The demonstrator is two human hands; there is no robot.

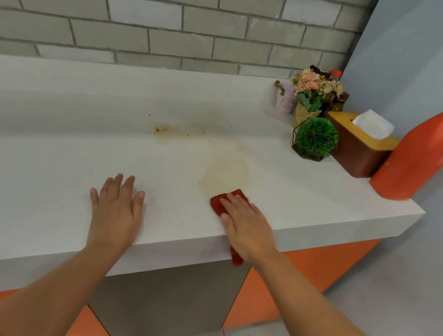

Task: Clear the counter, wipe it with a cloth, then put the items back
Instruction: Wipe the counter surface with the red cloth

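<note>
My right hand (245, 227) presses flat on a red cloth (219, 203) near the front edge of the white counter (46, 186); part of the cloth hangs over the edge. Just beyond the cloth lies a pale yellowish stain (226, 174), and a brown stain with dark specks (161, 128) lies farther back. My left hand (117, 203) rests flat on the counter with fingers spread, to the left of the cloth. Grouped at the right end stand an orange bottle (416, 158), a brown tissue box (359, 149), a green ball plant (317, 138), a flower bouquet (314, 94) and a pink cup (285, 101).
A grey brick wall (152, 11) runs behind the counter and a pale blue wall (435, 56) closes the right side. Orange and grey cabinet fronts (266, 297) sit below the counter. A dark bottle with a red cap (336, 74) stands behind the flowers.
</note>
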